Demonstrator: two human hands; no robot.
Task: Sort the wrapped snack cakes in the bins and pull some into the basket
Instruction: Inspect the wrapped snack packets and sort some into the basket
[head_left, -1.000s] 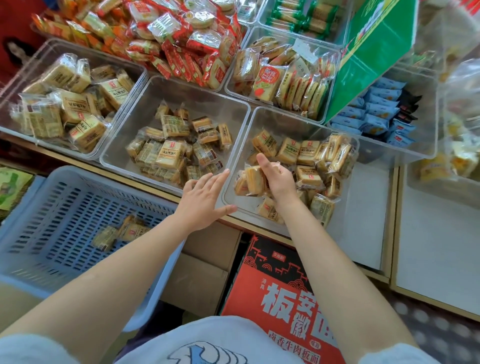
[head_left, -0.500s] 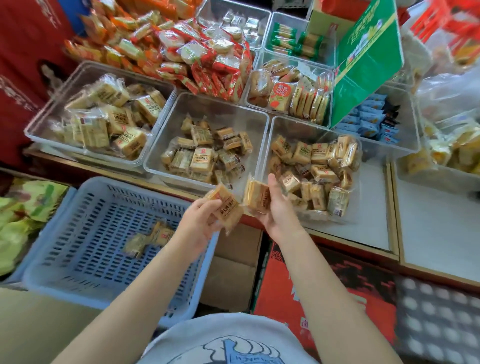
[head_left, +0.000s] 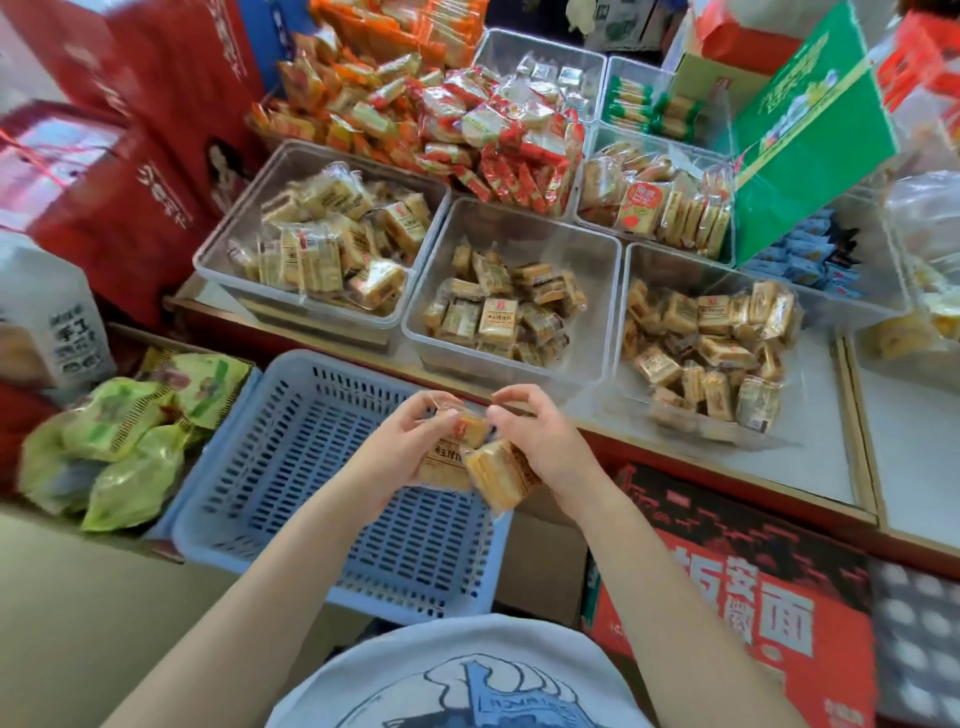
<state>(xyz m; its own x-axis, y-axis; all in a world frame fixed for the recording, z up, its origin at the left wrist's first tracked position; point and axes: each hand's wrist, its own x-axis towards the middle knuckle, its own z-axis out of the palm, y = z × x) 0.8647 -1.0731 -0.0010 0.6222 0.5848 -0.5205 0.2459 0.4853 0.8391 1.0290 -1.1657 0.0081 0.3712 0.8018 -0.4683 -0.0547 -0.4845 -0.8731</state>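
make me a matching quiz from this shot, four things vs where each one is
Things:
1. basket
2. green sign
3. green bags
4. snack cakes

Places:
A. left of the basket
B. in both hands, over the basket
C. below the counter edge, under the hands
D. far right, behind the bins

Pairs: 1-C, 2-D, 3-A, 4-B. The left hand and right hand grip the cakes.

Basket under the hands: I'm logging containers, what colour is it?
Pale blue basket, slotted; head view.

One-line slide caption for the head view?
Both hands, left hand and right hand, hold wrapped snack cakes above the blue basket.
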